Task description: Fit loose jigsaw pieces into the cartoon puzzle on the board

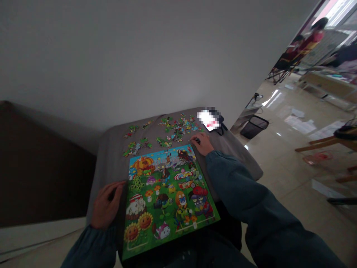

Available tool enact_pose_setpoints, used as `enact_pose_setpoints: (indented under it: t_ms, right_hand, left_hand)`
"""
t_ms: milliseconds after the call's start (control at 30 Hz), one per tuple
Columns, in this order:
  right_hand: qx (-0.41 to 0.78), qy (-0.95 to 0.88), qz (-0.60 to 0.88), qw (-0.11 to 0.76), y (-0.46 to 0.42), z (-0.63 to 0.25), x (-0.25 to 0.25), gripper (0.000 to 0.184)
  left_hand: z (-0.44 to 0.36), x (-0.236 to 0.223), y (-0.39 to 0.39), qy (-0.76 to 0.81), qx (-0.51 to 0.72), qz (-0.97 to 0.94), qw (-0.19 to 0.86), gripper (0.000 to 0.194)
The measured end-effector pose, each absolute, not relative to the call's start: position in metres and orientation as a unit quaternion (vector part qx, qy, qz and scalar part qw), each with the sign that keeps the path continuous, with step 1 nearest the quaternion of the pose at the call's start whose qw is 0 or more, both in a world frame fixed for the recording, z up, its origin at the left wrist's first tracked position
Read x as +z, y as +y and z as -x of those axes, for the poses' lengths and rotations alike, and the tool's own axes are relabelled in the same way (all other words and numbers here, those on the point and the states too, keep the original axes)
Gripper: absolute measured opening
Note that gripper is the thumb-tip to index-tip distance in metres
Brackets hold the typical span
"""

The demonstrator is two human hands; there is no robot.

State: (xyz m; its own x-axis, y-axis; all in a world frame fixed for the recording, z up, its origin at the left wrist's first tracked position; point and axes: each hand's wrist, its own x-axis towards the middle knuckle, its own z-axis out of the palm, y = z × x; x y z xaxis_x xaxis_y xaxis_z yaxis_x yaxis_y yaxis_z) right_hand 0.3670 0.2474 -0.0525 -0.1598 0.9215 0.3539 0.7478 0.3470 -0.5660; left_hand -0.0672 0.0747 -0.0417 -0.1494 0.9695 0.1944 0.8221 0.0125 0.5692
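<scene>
A colourful cartoon jigsaw puzzle on a green board [167, 201] lies tilted across my lap, its picture full of sunflowers, mushrooms and zombie figures. My left hand [106, 204] curls around the board's left edge. My right hand [202, 144] sits just past the board's top right corner, its fingers pinched on a small dark object [197, 140], with a thin tip showing to its left. Loose jigsaw pieces [178, 128] lie in scattered clumps beyond the board, the nearest a short way from my right hand.
The pieces and a phone [210, 121] with a blurred screen rest on a grey cloth-covered surface [111, 167]. A white wall rises behind it. Beyond it stand a black mesh bin [254, 126], papers on a shiny floor, wooden chair legs, and people [304, 48] at the far right.
</scene>
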Motion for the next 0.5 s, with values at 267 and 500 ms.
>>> enact_pose_setpoints:
  t_ms: [267, 500]
  right_hand:
    - [0.154, -0.745, 0.516, 0.394, 0.2431, -0.3717, -0.0576, 0.018]
    - [0.169, -0.739, 0.519, 0.396, 0.2394, -0.3722, -0.0576, 0.024]
  left_hand:
    - [0.0679, -0.0455, 0.0734, 0.708, 0.298, -0.627, 0.131, 0.05]
    - [0.066, -0.0423, 0.0735, 0.708, 0.295, -0.629, 0.126, 0.049]
